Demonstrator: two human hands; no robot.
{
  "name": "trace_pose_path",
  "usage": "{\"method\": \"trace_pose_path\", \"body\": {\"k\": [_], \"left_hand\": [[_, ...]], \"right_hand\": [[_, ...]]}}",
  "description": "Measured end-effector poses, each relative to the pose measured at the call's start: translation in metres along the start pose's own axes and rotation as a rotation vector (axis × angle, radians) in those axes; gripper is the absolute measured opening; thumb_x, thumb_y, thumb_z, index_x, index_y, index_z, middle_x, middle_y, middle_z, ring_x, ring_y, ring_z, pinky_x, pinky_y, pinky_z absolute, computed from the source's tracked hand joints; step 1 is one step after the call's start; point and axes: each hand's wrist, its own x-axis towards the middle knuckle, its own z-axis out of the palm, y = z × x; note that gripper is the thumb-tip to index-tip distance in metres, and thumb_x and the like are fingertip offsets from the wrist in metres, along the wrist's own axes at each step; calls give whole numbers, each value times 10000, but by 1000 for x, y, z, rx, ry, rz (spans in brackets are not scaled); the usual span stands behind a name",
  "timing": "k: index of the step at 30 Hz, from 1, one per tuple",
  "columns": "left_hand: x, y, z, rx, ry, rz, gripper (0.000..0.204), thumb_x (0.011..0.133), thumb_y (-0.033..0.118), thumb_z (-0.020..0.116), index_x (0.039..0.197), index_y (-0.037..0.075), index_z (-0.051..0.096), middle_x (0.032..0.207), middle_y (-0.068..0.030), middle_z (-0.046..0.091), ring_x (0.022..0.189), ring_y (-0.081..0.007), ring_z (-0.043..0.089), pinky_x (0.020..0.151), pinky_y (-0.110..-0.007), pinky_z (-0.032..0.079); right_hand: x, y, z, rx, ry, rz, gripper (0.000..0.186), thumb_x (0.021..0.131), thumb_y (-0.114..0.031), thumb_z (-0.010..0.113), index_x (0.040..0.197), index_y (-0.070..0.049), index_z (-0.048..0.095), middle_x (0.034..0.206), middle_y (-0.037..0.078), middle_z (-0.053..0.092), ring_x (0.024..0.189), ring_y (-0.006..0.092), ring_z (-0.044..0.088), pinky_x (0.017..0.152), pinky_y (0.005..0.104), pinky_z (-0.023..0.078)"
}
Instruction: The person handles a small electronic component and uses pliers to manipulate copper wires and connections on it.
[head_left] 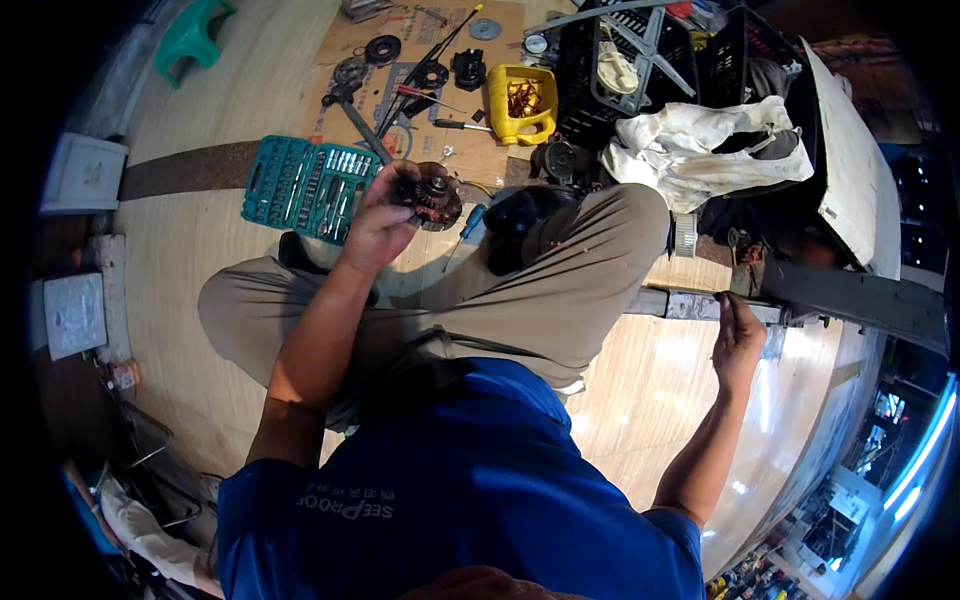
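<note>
A dark round motor part [436,203] with a gear-like centre and reddish-brown copper showing is gripped in my left hand [376,225], above the floor in front of my crossed legs. Out to the right, my right hand [738,340] has its fingers pinched together beside a grey metal bar [692,305]; what lies between the fingertips, if anything, is too small to make out. Below the motor part, a blue-handled screwdriver [472,221] lies on the floor. An opened teal socket set [305,190] is left of my left hand.
Cardboard [330,110] ahead bears a hammer [358,128], screwdrivers and several dark parts. A yellow container [523,105] with copper-coloured pieces stands near black crates [630,75]. White cloth [700,150] drapes at the right. A green stool [193,38] is far left.
</note>
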Motion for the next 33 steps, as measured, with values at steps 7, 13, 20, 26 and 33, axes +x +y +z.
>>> {"method": "trace_pose_path", "body": {"k": [7, 13, 20, 26, 33], "left_hand": [[0, -16, -24, 664, 269, 216, 418, 714, -101, 615, 1082, 32, 469, 1124, -119, 533, 1050, -185, 553, 909, -320, 479], [8, -21, -31, 454, 571, 300, 346, 764, -118, 606, 1039, 41, 469, 1019, -82, 587, 942, -144, 592, 825, -277, 496], [10, -34, -27, 754, 563, 287, 351, 775, -70, 653, 1041, 41, 453, 997, -76, 579, 906, -124, 586, 803, -271, 491], [12, -37, -34, 874, 534, 371, 372, 739, -33, 696, 1013, 35, 454, 952, -64, 559, 889, -138, 585, 815, -276, 483], [10, -12, -49, -215, 432, 126, 286, 858, 236, 538, 1082, 59, 513, 1101, -139, 605, 1053, -347, 579, 949, -573, 440]], "right_hand": [[-31, -68, -44, 159, -100, -31, 184, 881, -143, 582, 894, 23, 660, 780, 130, 680, 671, 183, 626, 642, 274, 474], [-66, -87, -18, 389, -664, -168, 71, 823, -52, 633, 872, -22, 676, 790, 142, 675, 666, 271, 649, 618, 321, 509], [-103, -89, 7, 574, -764, -73, 78, 850, -49, 626, 889, -9, 680, 777, 148, 675, 699, 267, 668, 635, 308, 519], [-98, -87, -8, 710, -722, -88, 79, 831, -22, 618, 872, 0, 683, 787, 136, 685, 705, 255, 675, 646, 302, 517], [-174, 78, 33, -169, -431, 190, 165, 922, -139, 538, 872, -17, 637, 790, 186, 662, 702, 324, 656, 617, 357, 499]]}}
